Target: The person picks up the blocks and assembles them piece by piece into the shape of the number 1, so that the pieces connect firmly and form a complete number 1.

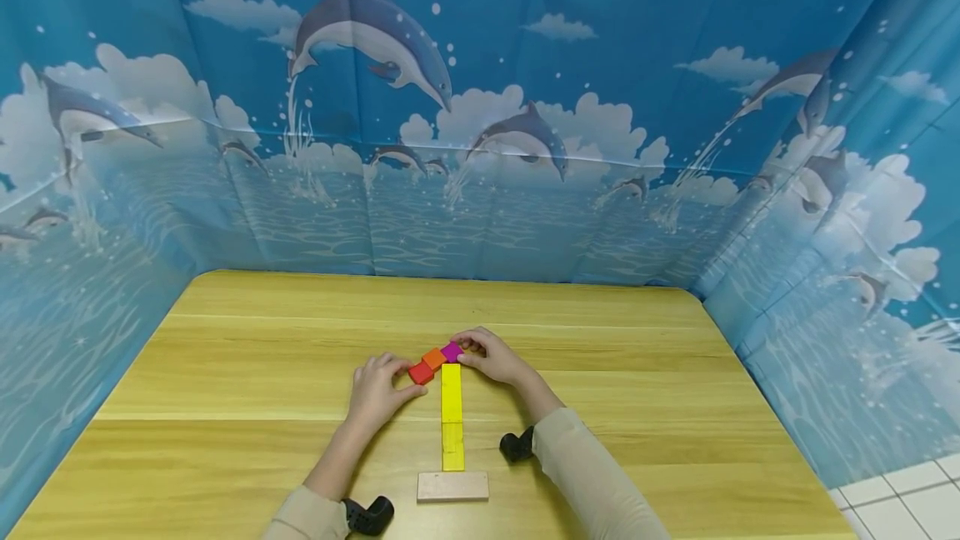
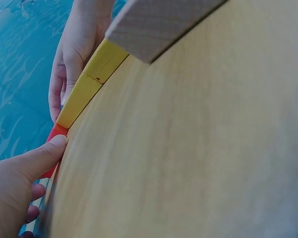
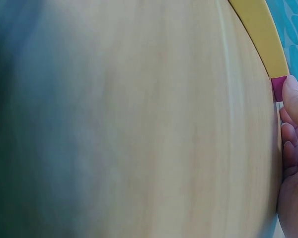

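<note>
My left hand (image 1: 377, 391) pinches a red block (image 1: 421, 372) between thumb and fingers; in the left wrist view the thumb (image 2: 52, 147) presses on the red side. An orange block (image 1: 433, 359) sits between the red one and a purple block (image 1: 452, 352), the three making a slanting row. My right hand (image 1: 493, 359) holds the purple block, its thumb (image 3: 292, 91) against it in the right wrist view. Below the row, two yellow blocks (image 1: 452, 394) lie end to end, reaching a pale wooden block (image 1: 452, 487) laid crosswise. The left fingers are partly hidden.
All the blocks lie on a wood-grain table (image 1: 225, 357). Black wrist devices (image 1: 369, 516) stick out from both sleeves. Behind the table's far edge hangs a blue curtain (image 1: 465, 223) printed with dolphins, which also runs along both sides.
</note>
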Action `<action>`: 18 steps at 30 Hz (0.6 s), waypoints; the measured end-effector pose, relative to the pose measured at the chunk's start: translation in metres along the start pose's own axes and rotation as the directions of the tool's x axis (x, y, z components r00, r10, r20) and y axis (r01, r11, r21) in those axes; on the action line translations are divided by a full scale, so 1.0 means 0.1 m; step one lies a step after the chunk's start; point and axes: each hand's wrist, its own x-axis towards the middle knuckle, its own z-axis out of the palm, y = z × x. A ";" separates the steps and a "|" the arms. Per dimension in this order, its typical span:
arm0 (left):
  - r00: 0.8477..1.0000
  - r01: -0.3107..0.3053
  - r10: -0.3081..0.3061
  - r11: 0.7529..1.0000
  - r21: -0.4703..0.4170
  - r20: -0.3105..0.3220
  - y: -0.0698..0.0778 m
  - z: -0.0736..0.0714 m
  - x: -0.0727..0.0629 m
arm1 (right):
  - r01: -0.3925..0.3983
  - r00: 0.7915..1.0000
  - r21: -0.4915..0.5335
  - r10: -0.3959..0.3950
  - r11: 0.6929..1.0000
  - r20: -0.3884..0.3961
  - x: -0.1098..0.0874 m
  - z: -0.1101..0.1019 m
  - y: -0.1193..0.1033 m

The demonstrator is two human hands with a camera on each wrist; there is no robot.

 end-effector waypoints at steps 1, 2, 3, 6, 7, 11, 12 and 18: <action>1.000 0.000 0.000 1.000 -0.002 0.000 0.00 0.00 0.00 | 0.000 1.000 0.001 0.000 1.000 0.000 0.00 0.00 0.00; 1.000 -0.001 0.001 1.000 -0.002 0.000 0.00 0.00 0.00 | 0.000 1.000 0.000 0.000 1.000 -0.001 0.00 0.00 0.00; 1.000 -0.001 0.001 1.000 -0.002 0.000 -0.01 0.01 0.00 | 0.001 1.000 0.001 -0.001 1.000 -0.001 0.00 0.00 0.00; 1.000 0.000 0.000 1.000 -0.006 0.000 -0.01 0.01 0.00 | 0.007 1.000 0.006 -0.007 1.000 -0.001 0.00 0.00 0.00; 1.000 0.000 0.000 1.000 -0.007 -0.001 -0.01 0.01 0.00 | 0.008 1.000 0.007 -0.008 1.000 -0.002 0.00 0.00 0.01; 1.000 0.000 0.000 1.000 -0.012 -0.004 -0.01 0.01 0.00 | 0.007 1.000 0.005 -0.007 1.000 -0.002 0.00 0.00 0.02; 1.000 0.000 0.000 1.000 -0.012 -0.004 -0.01 0.01 0.00 | 0.003 1.000 0.004 -0.003 1.000 -0.001 0.00 0.00 0.02; 1.000 0.003 -0.003 1.000 -0.005 0.000 0.00 0.01 -0.01 | -0.008 1.000 -0.005 0.008 1.000 0.000 0.00 0.01 0.03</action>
